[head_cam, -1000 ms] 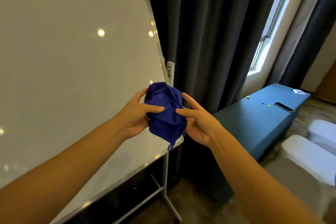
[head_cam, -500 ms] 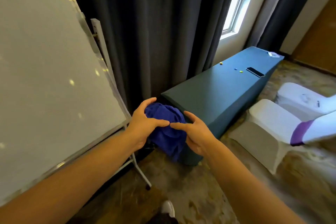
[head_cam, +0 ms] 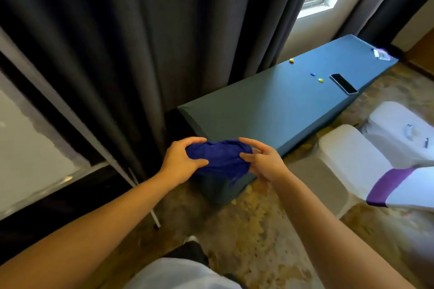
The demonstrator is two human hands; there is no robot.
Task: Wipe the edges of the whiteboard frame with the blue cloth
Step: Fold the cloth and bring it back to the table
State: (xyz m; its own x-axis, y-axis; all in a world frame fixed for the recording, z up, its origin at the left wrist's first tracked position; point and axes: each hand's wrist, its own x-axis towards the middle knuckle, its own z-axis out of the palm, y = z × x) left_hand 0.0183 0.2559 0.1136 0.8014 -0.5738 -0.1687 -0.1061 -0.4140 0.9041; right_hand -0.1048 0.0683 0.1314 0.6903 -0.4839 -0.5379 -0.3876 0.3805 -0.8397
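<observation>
Filling the upper left and centre of the frame, the dark curtain (head_cam: 131, 37) hangs behind everything, and the whiteboard (head_cam: 30, 148) is squeezed into the left edge, its frame rail (head_cam: 58, 98) running diagonally down toward the stand leg. You have turned away from it: half a second ago the board took up the whole left third, now only a sliver shows. That puts the frame edges well apart from your hands, so no wiping is happening yet.

Right of centre, the teal-covered table (head_cam: 277, 110) stretches to the upper right, with a phone (head_cam: 343, 84) on it, larger in view than before.

At centre, you hold the blue cloth (head_cam: 219, 159) bunched between both hands, clear of the board. Your left hand (head_cam: 180, 162) clamps its left side, thumb underneath and fingers over the top. Your right hand (head_cam: 263, 162) pinches the right end, its other fingers spread loose. It looks like you are regathering the cloth into a pad. Earlier it hung taller; now it is stretched sideways.
</observation>
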